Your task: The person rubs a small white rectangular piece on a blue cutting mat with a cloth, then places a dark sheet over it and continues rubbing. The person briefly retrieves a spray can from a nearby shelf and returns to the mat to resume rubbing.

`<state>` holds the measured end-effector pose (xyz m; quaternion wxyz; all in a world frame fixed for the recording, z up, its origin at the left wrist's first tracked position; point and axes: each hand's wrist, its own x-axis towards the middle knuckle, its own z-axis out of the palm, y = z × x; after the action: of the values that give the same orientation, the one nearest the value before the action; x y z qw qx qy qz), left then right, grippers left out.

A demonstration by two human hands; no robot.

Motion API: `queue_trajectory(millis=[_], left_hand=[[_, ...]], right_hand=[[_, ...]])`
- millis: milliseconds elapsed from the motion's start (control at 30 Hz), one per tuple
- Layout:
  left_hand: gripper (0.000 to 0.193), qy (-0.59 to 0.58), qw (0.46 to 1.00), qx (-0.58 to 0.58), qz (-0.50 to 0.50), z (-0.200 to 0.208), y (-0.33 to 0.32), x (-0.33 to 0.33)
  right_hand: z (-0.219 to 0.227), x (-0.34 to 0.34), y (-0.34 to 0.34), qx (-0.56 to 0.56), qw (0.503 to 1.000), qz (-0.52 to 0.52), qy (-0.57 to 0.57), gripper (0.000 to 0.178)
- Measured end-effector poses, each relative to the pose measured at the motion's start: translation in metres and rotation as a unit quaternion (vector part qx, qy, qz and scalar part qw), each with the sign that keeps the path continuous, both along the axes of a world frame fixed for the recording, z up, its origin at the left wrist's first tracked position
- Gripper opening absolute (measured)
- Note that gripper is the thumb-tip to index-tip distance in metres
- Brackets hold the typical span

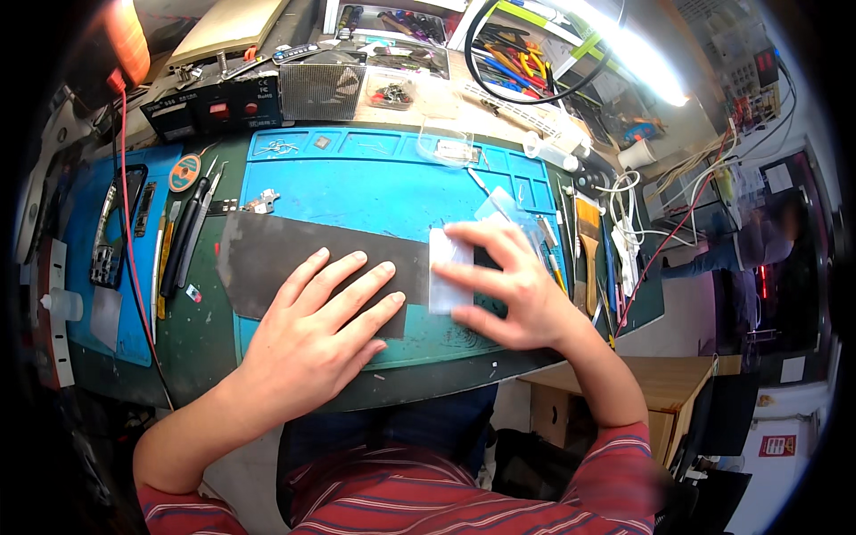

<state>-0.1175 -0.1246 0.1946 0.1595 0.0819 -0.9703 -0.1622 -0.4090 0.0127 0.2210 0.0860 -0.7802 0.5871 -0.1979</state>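
A dark grey sheet [267, 254], much like sandpaper, lies across the blue work mat [357, 187]. My left hand [321, 330] rests flat on it, fingers stretched out and slightly spread. At the sheet's right end is a thin, whitish rectangular plate [450, 290] with a glossy surface. My right hand [508, 290] grips this plate, its fingertips on the top edge and face and its thumb near the lower edge. Beyond that hand, clear plastic film [504, 209] lies on the mat, partly covered by it.
Left of the mat are a black-handled screwdriver [185, 236], an orange spool [185, 172] and a phone frame [116, 223]. A wooden brush [588, 236] and white cables [629, 223] lie at the right. A black box [214, 109] and a clear dish [446, 147] stand behind.
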Motion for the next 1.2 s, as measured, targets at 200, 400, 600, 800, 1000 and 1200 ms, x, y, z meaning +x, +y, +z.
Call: queue_trajectory(millis=[200, 400, 600, 800, 1000, 1200], left_hand=[[0.058, 0.000, 1.000, 0.001, 0.001, 0.000, 0.000, 0.001], [0.057, 0.000, 1.000, 0.001, -0.001, -0.001, 0.000, 0.001], [0.056, -0.002, 1.000, -0.002, 0.002, 0.000, 0.000, 0.000], [0.057, -0.002, 1.000, -0.005, 0.003, 0.000, 0.001, 0.000], [0.057, 0.000, 1.000, -0.002, 0.002, 0.001, 0.001, -0.001], [0.056, -0.001, 1.000, -0.001, 0.001, 0.001, 0.001, 0.000]], right_hand=[[0.005, 0.004, 0.010, 0.022, 0.999, 0.033, -0.010, 0.053], [0.007, 0.004, 0.012, 0.024, 0.999, 0.033, -0.009, 0.057], [0.006, 0.005, 0.015, 0.019, 0.999, 0.029, -0.014, 0.058], [0.003, 0.000, 0.014, 0.016, 1.000, 0.006, 0.008, 0.059], [0.001, -0.001, 0.012, 0.008, 1.000, -0.011, 0.015, 0.059], [0.001, -0.003, 0.016, 0.009, 1.000, 0.004, 0.003, 0.059]])
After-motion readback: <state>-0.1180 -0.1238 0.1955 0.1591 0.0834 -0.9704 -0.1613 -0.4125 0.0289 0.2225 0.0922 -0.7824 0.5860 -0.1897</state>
